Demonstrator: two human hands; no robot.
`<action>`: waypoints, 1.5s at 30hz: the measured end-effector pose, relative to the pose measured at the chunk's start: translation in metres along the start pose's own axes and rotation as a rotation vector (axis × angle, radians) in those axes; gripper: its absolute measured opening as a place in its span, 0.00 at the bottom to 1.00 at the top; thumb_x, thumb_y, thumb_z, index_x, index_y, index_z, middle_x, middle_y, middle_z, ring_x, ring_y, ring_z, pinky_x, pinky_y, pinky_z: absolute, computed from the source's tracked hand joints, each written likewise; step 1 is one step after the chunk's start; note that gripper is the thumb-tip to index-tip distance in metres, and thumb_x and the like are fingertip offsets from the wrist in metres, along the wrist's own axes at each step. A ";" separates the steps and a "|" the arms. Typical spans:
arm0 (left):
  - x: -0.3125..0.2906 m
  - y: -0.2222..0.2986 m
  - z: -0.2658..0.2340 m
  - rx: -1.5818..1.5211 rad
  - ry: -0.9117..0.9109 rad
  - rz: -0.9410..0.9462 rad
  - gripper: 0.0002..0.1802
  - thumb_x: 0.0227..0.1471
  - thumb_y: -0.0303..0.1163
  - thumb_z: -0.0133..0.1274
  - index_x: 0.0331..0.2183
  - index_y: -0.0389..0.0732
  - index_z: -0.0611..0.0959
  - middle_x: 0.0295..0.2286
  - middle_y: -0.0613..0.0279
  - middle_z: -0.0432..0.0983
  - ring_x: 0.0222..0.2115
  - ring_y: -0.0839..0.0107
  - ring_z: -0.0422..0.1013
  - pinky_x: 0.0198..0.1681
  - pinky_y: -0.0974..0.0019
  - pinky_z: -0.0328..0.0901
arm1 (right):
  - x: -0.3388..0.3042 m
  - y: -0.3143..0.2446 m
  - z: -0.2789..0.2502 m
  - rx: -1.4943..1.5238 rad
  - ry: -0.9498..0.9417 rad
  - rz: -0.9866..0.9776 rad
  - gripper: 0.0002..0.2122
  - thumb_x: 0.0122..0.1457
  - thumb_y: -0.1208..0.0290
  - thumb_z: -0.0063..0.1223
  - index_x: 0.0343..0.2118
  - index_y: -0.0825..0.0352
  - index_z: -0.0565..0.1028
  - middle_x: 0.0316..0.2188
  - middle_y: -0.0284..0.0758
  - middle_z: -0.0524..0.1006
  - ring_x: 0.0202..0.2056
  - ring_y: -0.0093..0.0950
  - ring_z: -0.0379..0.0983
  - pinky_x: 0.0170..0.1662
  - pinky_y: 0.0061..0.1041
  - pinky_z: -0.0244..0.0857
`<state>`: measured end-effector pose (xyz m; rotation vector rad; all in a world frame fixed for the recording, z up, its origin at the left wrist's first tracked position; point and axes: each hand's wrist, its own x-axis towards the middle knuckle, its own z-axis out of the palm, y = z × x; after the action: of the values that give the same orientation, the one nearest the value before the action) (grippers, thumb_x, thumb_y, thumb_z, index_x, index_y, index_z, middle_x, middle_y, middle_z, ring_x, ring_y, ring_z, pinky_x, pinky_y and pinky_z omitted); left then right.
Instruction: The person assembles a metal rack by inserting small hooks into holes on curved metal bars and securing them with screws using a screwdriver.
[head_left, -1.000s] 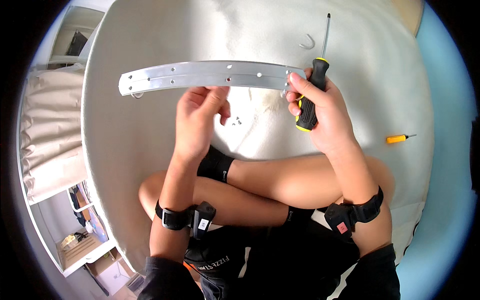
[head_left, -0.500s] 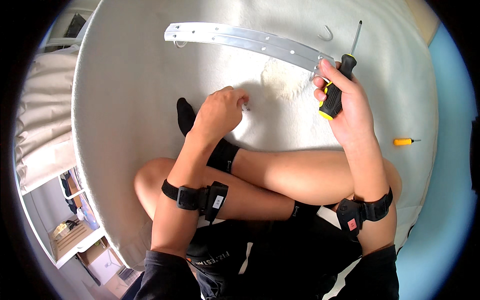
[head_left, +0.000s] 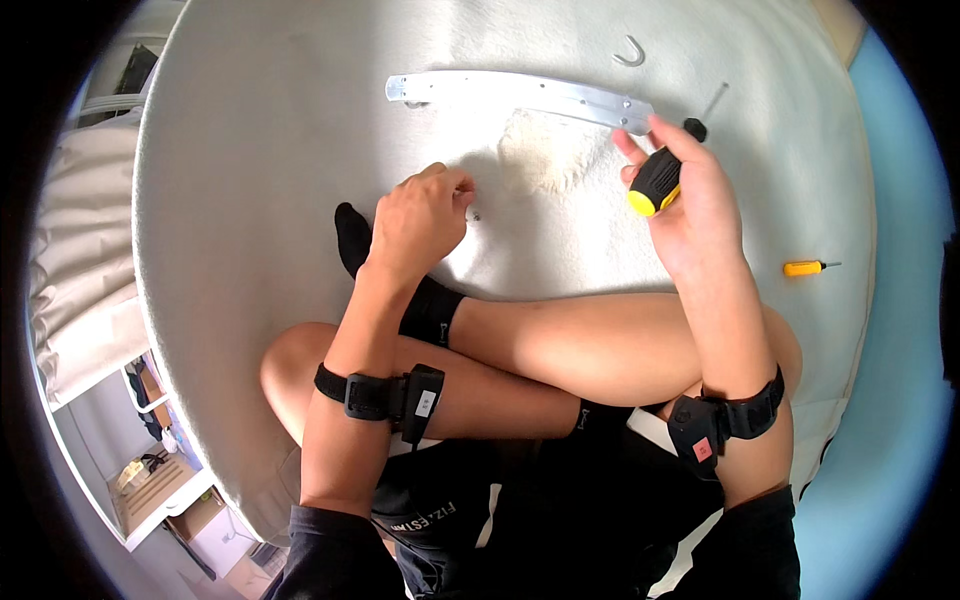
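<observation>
My right hand (head_left: pixel 700 190) is curled loosely around a black-and-yellow screwdriver (head_left: pixel 660 180), its shaft pointing away to the upper right. The thumb and fingertips of that hand are at the right end of a silvery metal rail (head_left: pixel 500 90) with small holes; whether they still grip it is unclear. A hook shows partly under the rail's left end. My left hand (head_left: pixel 420 215) is closed with the fingertips drawn together, and what they hold, if anything, is hidden. Just beside those fingertips, tiny screw-like pieces (head_left: pixel 476 217) lie on the white cover.
A loose metal hook (head_left: pixel 629 52) lies beyond the rail. To the right rests a small yellow screwdriver (head_left: pixel 803 268). A fluffy cream patch (head_left: pixel 545 150) is below the rail on the white bedding (head_left: pixel 250 200). My crossed legs (head_left: pixel 580 345) fill the near side.
The rail has come lower and its left end has shifted right. My right hand has loosened and dipped slightly, turning the screwdriver. My left hand has moved a little left.
</observation>
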<state>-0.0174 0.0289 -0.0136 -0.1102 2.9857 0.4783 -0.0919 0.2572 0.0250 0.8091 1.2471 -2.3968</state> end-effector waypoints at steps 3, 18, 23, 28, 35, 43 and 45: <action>0.006 0.007 -0.010 -0.283 0.029 -0.118 0.07 0.54 0.28 0.47 0.34 0.39 0.78 0.27 0.59 0.75 0.29 0.63 0.74 0.33 0.62 0.68 | -0.002 -0.004 0.001 -0.010 0.018 -0.135 0.10 0.54 0.75 0.55 0.38 0.68 0.67 0.35 0.35 0.71 0.36 0.28 0.75 0.31 0.23 0.66; 0.015 0.027 -0.041 -1.741 -0.011 -0.188 0.06 0.55 0.27 0.50 0.36 0.37 0.75 0.32 0.57 0.75 0.31 0.69 0.74 0.37 0.71 0.68 | -0.021 0.013 0.015 -0.491 -0.460 0.048 0.09 0.55 0.68 0.55 0.34 0.66 0.71 0.26 0.33 0.74 0.21 0.19 0.69 0.24 0.18 0.62; 0.021 0.022 -0.038 -1.051 0.220 -0.169 0.11 0.56 0.30 0.49 0.39 0.33 0.75 0.29 0.59 0.76 0.28 0.73 0.74 0.33 0.72 0.66 | -0.014 0.010 0.010 -0.188 -0.304 -0.029 0.08 0.58 0.71 0.52 0.37 0.67 0.70 0.33 0.34 0.72 0.26 0.22 0.66 0.28 0.22 0.61; 0.025 0.023 -0.022 -0.786 0.129 -0.220 0.15 0.58 0.34 0.46 0.38 0.30 0.76 0.25 0.59 0.77 0.25 0.76 0.74 0.30 0.71 0.67 | 0.004 -0.010 -0.002 0.170 -0.108 -0.007 0.03 0.59 0.77 0.46 0.33 0.71 0.67 0.30 0.35 0.70 0.27 0.24 0.65 0.29 0.24 0.63; 0.065 0.047 -0.002 -0.253 0.124 0.025 0.10 0.51 0.31 0.52 0.32 0.35 0.81 0.24 0.51 0.79 0.26 0.56 0.75 0.33 0.61 0.69 | 0.014 -0.020 -0.006 0.270 -0.163 0.047 0.04 0.56 0.76 0.48 0.32 0.68 0.66 0.28 0.33 0.69 0.27 0.24 0.66 0.31 0.27 0.65; 0.085 0.053 0.020 -0.281 0.024 0.058 0.12 0.51 0.32 0.52 0.35 0.36 0.82 0.24 0.50 0.78 0.26 0.60 0.75 0.34 0.64 0.68 | 0.018 -0.024 -0.005 0.250 -0.156 0.098 0.06 0.55 0.72 0.51 0.33 0.69 0.69 0.30 0.35 0.71 0.29 0.25 0.69 0.32 0.27 0.68; 0.083 0.049 0.007 -0.329 0.097 -0.009 0.14 0.54 0.35 0.51 0.34 0.33 0.81 0.21 0.53 0.76 0.21 0.67 0.69 0.29 0.65 0.65 | 0.013 -0.027 0.000 0.218 -0.197 0.088 0.05 0.56 0.74 0.50 0.30 0.69 0.68 0.27 0.34 0.71 0.26 0.24 0.67 0.28 0.25 0.65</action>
<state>-0.1035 0.0735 -0.0159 -0.1796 2.9688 0.9863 -0.1165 0.2728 0.0343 0.6520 0.8690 -2.4987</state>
